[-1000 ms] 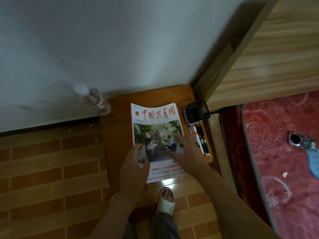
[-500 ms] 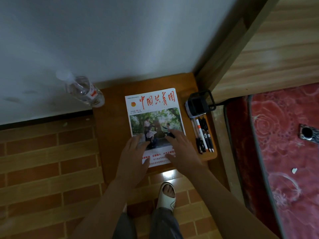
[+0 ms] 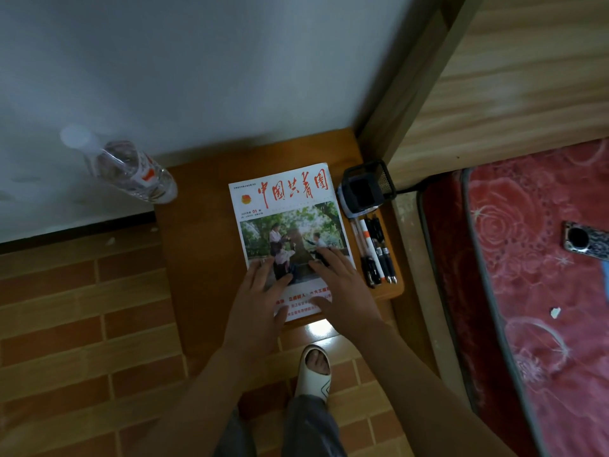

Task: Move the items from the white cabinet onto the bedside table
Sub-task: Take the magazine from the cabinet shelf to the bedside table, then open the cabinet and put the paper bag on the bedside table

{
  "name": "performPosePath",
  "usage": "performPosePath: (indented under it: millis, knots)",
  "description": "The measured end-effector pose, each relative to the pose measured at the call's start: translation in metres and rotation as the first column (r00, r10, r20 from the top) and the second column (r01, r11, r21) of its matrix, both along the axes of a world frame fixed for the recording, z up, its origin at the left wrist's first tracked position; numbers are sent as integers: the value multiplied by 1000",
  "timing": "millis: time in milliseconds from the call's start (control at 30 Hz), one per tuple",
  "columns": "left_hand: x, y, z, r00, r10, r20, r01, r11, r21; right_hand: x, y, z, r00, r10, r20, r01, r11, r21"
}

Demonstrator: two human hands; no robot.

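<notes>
Before you is the brown wooden worktop point(image 3: 201, 245), set against the wall beside the bed. On it lie a magazine point(image 3: 290, 206) in the middle, a clear water bottle point(image 3: 131, 173) at its far left corner, and a black mesh pen holder point(image 3: 365, 189) with several pens point(image 3: 374, 252) just right of the magazine.

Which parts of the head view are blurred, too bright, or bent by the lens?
Head view: dim overall; the water bottle has a smeared, blurry cap; a bright glare patch sits on the floor tile just below the magazine; the wide lens bends the bed frame and floor lines.
</notes>
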State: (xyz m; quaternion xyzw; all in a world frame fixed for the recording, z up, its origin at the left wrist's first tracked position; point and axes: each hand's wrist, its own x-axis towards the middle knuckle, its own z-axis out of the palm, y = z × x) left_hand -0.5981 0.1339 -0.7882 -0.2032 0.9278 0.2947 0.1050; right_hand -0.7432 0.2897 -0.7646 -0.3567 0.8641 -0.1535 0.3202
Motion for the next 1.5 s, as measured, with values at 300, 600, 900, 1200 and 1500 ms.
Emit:
performPosePath:
  millis: [300, 600, 900, 1200, 1500]
  knots:
    - [-5, 14, -2, 1000, 20, -2, -20, 1000, -10, -6, 11, -3, 1000, -14, 2, 14, 1000, -15]
    - [-8, 10, 7, 998, 0, 55, 1, 1000, -19, -8, 7, 4, 999, 41, -10, -40, 998, 40]
    - [-12, -11, 69, 996, 21, 86, -9, 990, -140, -16, 3, 62, 997, 64, -33, -63, 998, 26]
    - [10, -39, 221, 985, 169, 46, -150, 949, -278, -7, -27, 192, 985, 132, -112, -134, 991, -10]
    - [99, -83, 380, 951, 309, 16, -275, 868, -414, 32, -94, 343, 943, 270, -196, -285, 957, -51]
